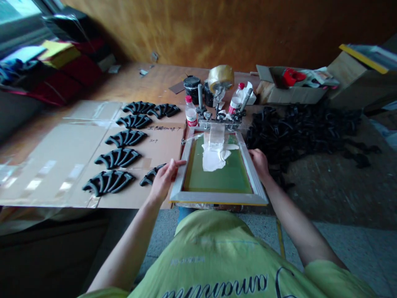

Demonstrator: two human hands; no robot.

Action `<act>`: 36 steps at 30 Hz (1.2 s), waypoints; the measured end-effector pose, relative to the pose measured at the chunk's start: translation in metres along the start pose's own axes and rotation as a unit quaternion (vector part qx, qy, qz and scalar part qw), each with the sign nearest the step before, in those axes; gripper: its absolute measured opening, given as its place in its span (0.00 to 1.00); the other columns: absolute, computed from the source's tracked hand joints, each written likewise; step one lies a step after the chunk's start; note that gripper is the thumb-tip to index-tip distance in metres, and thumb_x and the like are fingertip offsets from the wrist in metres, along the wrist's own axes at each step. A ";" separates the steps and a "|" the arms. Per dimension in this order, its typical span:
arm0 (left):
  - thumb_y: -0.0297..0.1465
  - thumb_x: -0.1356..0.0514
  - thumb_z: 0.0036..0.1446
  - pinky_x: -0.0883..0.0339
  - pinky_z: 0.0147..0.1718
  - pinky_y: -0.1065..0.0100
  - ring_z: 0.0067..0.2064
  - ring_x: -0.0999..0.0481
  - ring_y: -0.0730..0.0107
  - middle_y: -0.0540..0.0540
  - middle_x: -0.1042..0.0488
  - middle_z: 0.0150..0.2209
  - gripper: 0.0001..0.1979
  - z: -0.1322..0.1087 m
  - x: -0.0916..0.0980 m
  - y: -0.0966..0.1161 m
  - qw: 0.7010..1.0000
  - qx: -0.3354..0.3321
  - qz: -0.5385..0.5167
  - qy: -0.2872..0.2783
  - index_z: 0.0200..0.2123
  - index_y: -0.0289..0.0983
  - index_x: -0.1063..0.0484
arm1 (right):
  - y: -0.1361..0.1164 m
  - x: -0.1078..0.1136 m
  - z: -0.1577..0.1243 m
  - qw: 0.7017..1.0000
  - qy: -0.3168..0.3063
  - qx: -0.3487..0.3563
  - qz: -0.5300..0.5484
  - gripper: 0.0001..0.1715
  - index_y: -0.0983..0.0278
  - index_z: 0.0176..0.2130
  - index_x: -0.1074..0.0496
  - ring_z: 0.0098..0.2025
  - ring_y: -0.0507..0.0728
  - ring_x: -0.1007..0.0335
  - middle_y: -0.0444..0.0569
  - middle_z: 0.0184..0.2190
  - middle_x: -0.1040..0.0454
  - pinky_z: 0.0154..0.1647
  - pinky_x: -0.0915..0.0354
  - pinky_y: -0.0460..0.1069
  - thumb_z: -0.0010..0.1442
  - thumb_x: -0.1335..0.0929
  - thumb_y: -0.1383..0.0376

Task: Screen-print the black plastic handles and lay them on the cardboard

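Observation:
A screen-printing frame (252,177) with green mesh and a smear of white ink (214,159) lies in front of me, hinged to a metal clamp (218,120). My left hand (163,179) rests against the frame's left edge, fingers stretched toward it, and seems to hold a black plastic part (151,174) underneath. My right hand (259,162) is curled over the frame's right rail. A squeegee (216,136) stands in the ink near the hinge.
Rows of black curved plastic parts (118,157) lie on flattened cardboard (56,165) to the left. A heap of the same parts (297,128) sits to the right. Bottles (191,111), ink pots, a tape roll (221,76) and a cardboard box (288,89) stand behind.

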State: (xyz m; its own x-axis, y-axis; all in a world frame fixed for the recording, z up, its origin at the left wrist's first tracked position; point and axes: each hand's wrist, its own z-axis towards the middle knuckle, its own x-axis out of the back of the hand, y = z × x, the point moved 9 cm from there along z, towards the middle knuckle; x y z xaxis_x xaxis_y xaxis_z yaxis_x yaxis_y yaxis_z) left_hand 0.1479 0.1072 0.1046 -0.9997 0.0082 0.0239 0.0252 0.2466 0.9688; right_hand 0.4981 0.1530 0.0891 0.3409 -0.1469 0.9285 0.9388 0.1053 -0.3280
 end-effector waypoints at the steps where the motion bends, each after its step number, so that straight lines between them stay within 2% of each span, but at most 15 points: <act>1: 0.54 0.40 0.55 0.40 0.20 0.75 0.23 0.32 0.75 0.49 0.27 0.25 0.35 -0.003 -0.001 -0.024 1.000 0.030 0.003 -0.005 0.56 0.34 0.27 | 0.003 0.011 0.010 1.000 0.023 -0.010 0.007 0.24 0.66 0.54 0.26 0.45 0.62 0.31 0.57 0.42 0.27 0.47 0.35 0.55 0.70 0.42 0.59; 2: 0.53 0.37 0.52 0.40 0.21 0.76 0.24 0.31 0.75 0.50 0.27 0.26 0.39 -0.004 -0.002 -0.045 0.999 0.050 0.002 -0.007 0.61 0.34 0.32 | -0.003 0.019 0.021 0.999 0.045 -0.003 0.016 0.23 0.67 0.56 0.28 0.47 0.62 0.31 0.58 0.46 0.28 0.48 0.34 0.55 0.69 0.40 0.59; 4: 0.51 0.33 0.48 0.37 0.23 0.74 0.26 0.28 0.72 0.49 0.25 0.29 0.47 -0.001 -0.006 -0.078 0.998 0.068 0.000 -0.009 0.67 0.36 0.41 | -0.038 0.026 0.040 0.996 0.067 0.053 0.022 0.28 0.66 0.61 0.32 0.52 0.63 0.33 0.59 0.53 0.32 0.52 0.34 0.56 0.64 0.32 0.58; 6: 0.50 0.34 0.49 0.34 0.25 0.72 0.29 0.26 0.69 0.48 0.23 0.31 0.47 0.007 -0.009 -0.099 0.997 0.074 0.008 -0.012 0.68 0.37 0.43 | -0.082 0.017 0.053 0.992 0.041 0.118 -0.001 0.33 0.65 0.60 0.32 0.54 0.64 0.34 0.58 0.54 0.32 0.54 0.35 0.57 0.57 0.26 0.60; 8: 0.50 0.36 0.51 0.32 0.26 0.71 0.30 0.25 0.68 0.47 0.23 0.32 0.45 0.013 -0.010 -0.111 0.996 0.078 0.028 -0.023 0.67 0.37 0.42 | -0.112 -0.004 0.053 0.989 -0.026 0.143 -0.031 0.25 0.67 0.52 0.28 0.52 0.64 0.33 0.57 0.49 0.28 0.52 0.35 0.56 0.56 0.25 0.63; 10: 0.51 0.37 0.52 0.33 0.27 0.71 0.31 0.24 0.67 0.47 0.22 0.33 0.42 0.016 -0.010 -0.116 0.995 0.081 0.041 -0.035 0.66 0.37 0.40 | -0.124 -0.026 0.039 0.983 -0.098 0.146 -0.045 0.12 0.67 0.43 0.25 0.47 0.62 0.30 0.55 0.42 0.25 0.48 0.34 0.53 0.59 0.28 0.65; 12: 0.51 0.38 0.53 0.33 0.28 0.72 0.33 0.23 0.66 0.46 0.21 0.35 0.40 0.016 -0.008 -0.118 0.995 0.084 0.050 -0.036 0.64 0.38 0.37 | -0.125 -0.038 0.015 0.973 -0.144 0.172 -0.047 0.06 0.66 0.40 0.25 0.43 0.60 0.29 0.53 0.39 0.24 0.45 0.34 0.51 0.62 0.31 0.68; 15: 0.51 0.38 0.54 0.32 0.31 0.72 0.37 0.22 0.65 0.45 0.20 0.39 0.36 0.014 -0.006 -0.118 0.995 0.085 0.054 -0.020 0.61 0.37 0.33 | -0.125 -0.038 -0.020 0.949 -0.180 0.257 -0.030 0.13 0.65 0.42 0.24 0.43 0.57 0.28 0.51 0.40 0.23 0.44 0.36 0.49 0.62 0.36 0.74; 19: 0.50 0.38 0.54 0.30 0.37 0.70 0.42 0.22 0.63 0.42 0.21 0.45 0.33 0.013 -0.008 -0.116 0.996 0.074 0.044 -0.014 0.57 0.34 0.31 | -0.124 -0.028 -0.023 0.929 -0.223 0.295 -0.008 0.10 0.60 0.38 0.23 0.41 0.55 0.27 0.45 0.38 0.22 0.39 0.38 0.46 0.59 0.32 0.72; 21: 0.49 0.38 0.54 0.30 0.39 0.70 0.44 0.22 0.63 0.42 0.21 0.46 0.33 0.013 -0.009 -0.116 0.997 0.072 0.034 -0.017 0.56 0.34 0.31 | -0.125 -0.024 -0.013 0.942 -0.199 0.271 -0.012 0.08 0.60 0.37 0.22 0.41 0.56 0.27 0.45 0.37 0.22 0.39 0.38 0.46 0.58 0.31 0.70; 24: 0.50 0.37 0.53 0.30 0.37 0.70 0.41 0.22 0.64 0.43 0.20 0.42 0.34 0.013 -0.009 -0.118 0.996 0.078 0.022 -0.020 0.56 0.34 0.31 | -0.128 -0.026 -0.016 0.956 -0.147 0.252 -0.017 0.14 0.63 0.43 0.23 0.45 0.57 0.27 0.49 0.43 0.22 0.43 0.37 0.48 0.58 0.33 0.74; 28: 0.51 0.36 0.51 0.30 0.35 0.69 0.39 0.22 0.64 0.43 0.21 0.39 0.35 0.011 -0.007 -0.119 0.996 0.083 0.024 -0.010 0.56 0.34 0.30 | -0.129 -0.038 -0.042 0.944 -0.169 0.283 -0.001 0.16 0.63 0.45 0.24 0.45 0.56 0.27 0.49 0.45 0.22 0.44 0.36 0.47 0.58 0.33 0.75; 31: 0.50 0.35 0.51 0.30 0.34 0.69 0.37 0.22 0.63 0.43 0.21 0.38 0.36 0.008 -0.008 -0.113 0.996 0.093 0.013 -0.006 0.57 0.34 0.31 | -0.126 -0.027 -0.024 0.961 -0.150 0.234 0.021 0.11 0.60 0.45 0.24 0.42 0.56 0.26 0.46 0.42 0.22 0.42 0.35 0.47 0.61 0.29 0.66; 34: 0.49 0.34 0.49 0.29 0.31 0.69 0.34 0.22 0.63 0.44 0.20 0.36 0.42 0.002 -0.008 -0.097 0.994 0.108 -0.011 -0.006 0.64 0.37 0.37 | -0.123 -0.005 0.022 0.983 -0.092 0.153 0.031 0.23 0.57 0.55 0.29 0.45 0.57 0.26 0.46 0.47 0.23 0.44 0.33 0.49 0.61 0.28 0.61; 36: 0.48 0.34 0.50 0.30 0.30 0.71 0.33 0.22 0.65 0.46 0.20 0.35 0.42 -0.002 -0.007 -0.074 0.995 0.091 -0.026 -0.001 0.65 0.40 0.39 | -0.116 0.010 0.050 0.991 -0.059 0.120 0.025 0.30 0.56 0.62 0.34 0.45 0.58 0.26 0.48 0.49 0.24 0.45 0.33 0.50 0.62 0.28 0.60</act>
State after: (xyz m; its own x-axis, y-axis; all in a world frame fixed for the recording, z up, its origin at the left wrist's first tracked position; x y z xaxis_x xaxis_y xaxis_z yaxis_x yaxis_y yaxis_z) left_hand 0.1529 0.0871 0.0330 -0.9996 -0.0080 -0.0265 -0.0274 0.4187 0.9077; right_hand 0.3902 0.1883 0.1455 0.3650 -0.0221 0.9308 0.8777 0.3418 -0.3360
